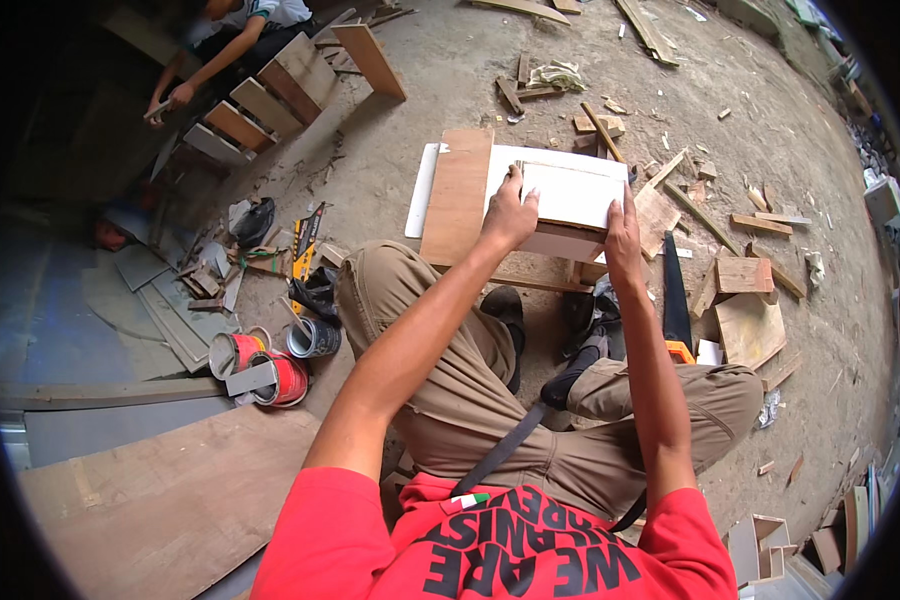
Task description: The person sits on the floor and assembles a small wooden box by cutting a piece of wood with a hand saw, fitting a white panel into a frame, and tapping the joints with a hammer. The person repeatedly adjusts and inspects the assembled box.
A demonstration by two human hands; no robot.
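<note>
Between my two hands is a small box-shaped wooden piece (pixel 574 195) with a white top face and a brownish near side. My left hand (pixel 513 212) grips its left edge, thumb on the white face. On the opposite edge my right hand (pixel 623 238) is closed, its thumb also along the white face. The piece is above a low work surface in front of my knees; whether it touches that surface I cannot tell. A brown plywood strip (pixel 457 195) lies there across a white board (pixel 422 192), left of my left hand.
A handsaw (pixel 676 300) with an orange handle lies by my right knee among wood blocks (pixel 745 275) and offcuts. Paint cans (pixel 278 378) stand at my left, near a plywood sheet (pixel 170 495). At far left a co-worker's hands (pixel 175 98) hold a piece beside upright boards (pixel 270 105).
</note>
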